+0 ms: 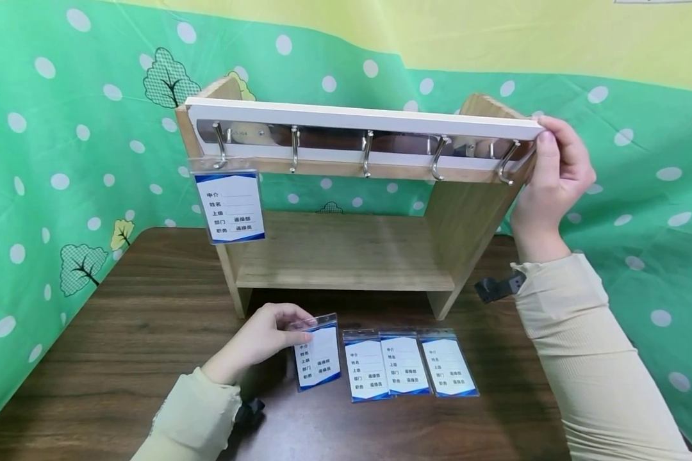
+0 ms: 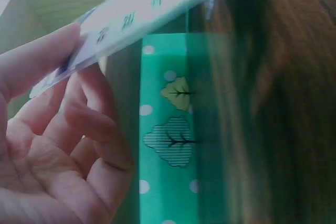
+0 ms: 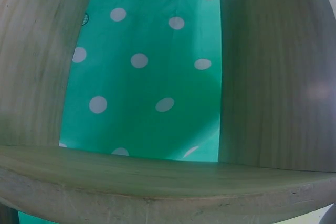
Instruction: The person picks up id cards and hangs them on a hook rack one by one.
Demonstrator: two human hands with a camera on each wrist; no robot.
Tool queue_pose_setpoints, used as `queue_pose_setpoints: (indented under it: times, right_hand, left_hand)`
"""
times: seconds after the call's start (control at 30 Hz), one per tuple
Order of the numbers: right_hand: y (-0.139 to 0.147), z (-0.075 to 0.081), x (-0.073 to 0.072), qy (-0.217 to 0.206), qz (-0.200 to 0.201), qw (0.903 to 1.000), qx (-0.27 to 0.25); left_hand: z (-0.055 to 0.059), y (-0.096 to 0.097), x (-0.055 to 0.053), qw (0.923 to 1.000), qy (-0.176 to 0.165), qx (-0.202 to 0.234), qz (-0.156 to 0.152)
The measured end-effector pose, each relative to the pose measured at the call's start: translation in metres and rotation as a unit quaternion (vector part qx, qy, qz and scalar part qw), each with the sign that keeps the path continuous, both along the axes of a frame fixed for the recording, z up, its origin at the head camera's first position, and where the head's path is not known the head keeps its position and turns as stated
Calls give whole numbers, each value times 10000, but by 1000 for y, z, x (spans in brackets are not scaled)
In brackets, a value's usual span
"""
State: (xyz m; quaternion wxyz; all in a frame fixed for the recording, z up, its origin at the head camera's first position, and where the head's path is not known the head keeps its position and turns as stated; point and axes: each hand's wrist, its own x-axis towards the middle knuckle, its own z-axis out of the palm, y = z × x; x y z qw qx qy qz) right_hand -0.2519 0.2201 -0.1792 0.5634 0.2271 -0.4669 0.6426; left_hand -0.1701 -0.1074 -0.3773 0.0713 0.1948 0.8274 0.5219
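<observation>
Badge (image 1: 324, 358), reading "部门 遥操部, 职务 遥操员": I'm pinching its upper left part in my left hand (image 1: 268, 333) | three matching badges (image 1: 405, 365) are lying right of that hand, across a narrow gap | hooked badge (image 1: 230, 208) is hanging above it | my right hand (image 1: 556, 173) is gripping the end of the white rail (image 1: 331, 114) | table (image 1: 121, 346) is extending leftward.

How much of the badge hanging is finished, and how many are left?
Done: one badge hangs from the leftmost hook.
In hand: the left hand pinches another badge, while the right hand grips the far end of the white rack.
Left: three badges lie on the table, and the other four hooks look bare. So about one-fifth is done.
</observation>
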Motion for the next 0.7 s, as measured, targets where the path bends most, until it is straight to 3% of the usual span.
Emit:
queue_pose_setpoints:
  times: [0.27, 0.47, 0.7]
  right_hand:
    - [0, 1, 1, 15, -28, 10000, 44]
    - [0, 0, 2, -28, -50, 10000, 79]
    - [0, 0, 1, -21, 6, 10000, 69]
  left_hand:
    - [17, -1, 5, 9992, 194, 349, 86]
    - [35, 4, 9, 9938, 267, 993, 434]
    - [59, 5, 14, 9872, 364, 1317, 820]
